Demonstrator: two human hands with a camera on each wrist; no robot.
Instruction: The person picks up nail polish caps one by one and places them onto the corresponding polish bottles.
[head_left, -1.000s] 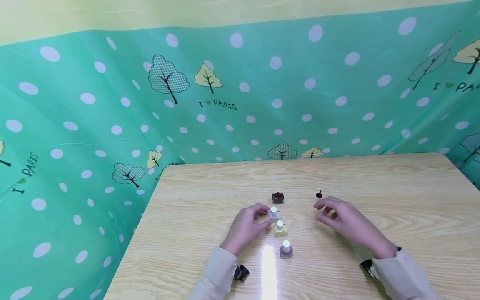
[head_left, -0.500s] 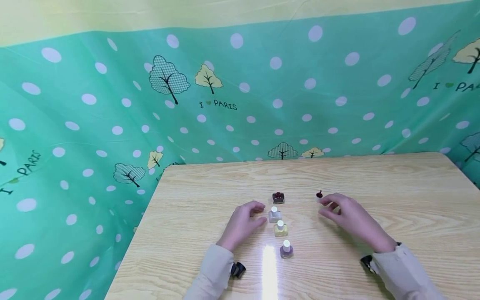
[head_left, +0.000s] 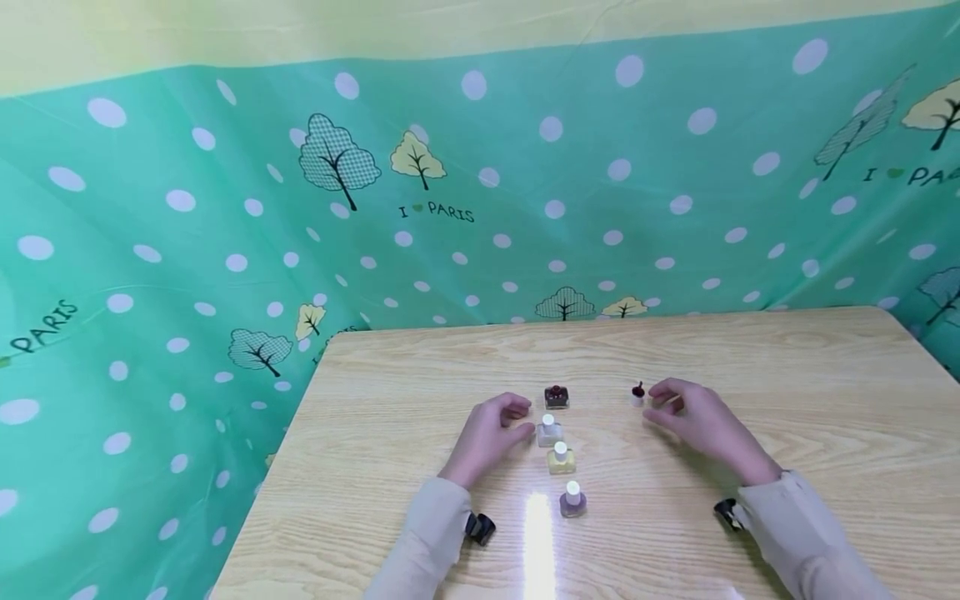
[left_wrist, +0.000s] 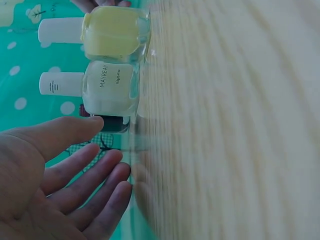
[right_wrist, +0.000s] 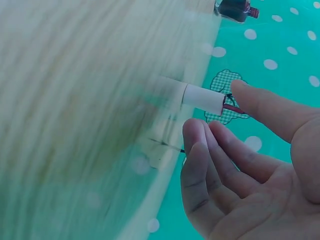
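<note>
My left hand (head_left: 483, 437) is beside the clear nail polish bottle (head_left: 550, 433), fingers loosely bent and holding nothing. In the left wrist view that bottle (left_wrist: 111, 92) stands capped, just past the thumb. Behind it sits a dark red nail polish bottle (head_left: 557, 398) without its cap, its neck smeared with polish. On the right, a white nail polish cap (head_left: 637, 400) stands upright on the table with its dark red brush pointing up. My right hand (head_left: 697, 421) is close to the cap's right side; in the right wrist view its thumb and fingers are apart around the brush end (right_wrist: 234, 109), without gripping.
Nearer to me stand a capped yellow nail polish bottle (head_left: 561, 461) and a capped greyish-purple one (head_left: 573, 503), roughly in line with the others. The wooden table (head_left: 420, 358) meets a green dotted curtain (head_left: 450, 275) at its back and left.
My right hand has shifted right and back, away from the cap, which now shows whole and standing. My left hand has drawn slightly away from the clear bottle.
</note>
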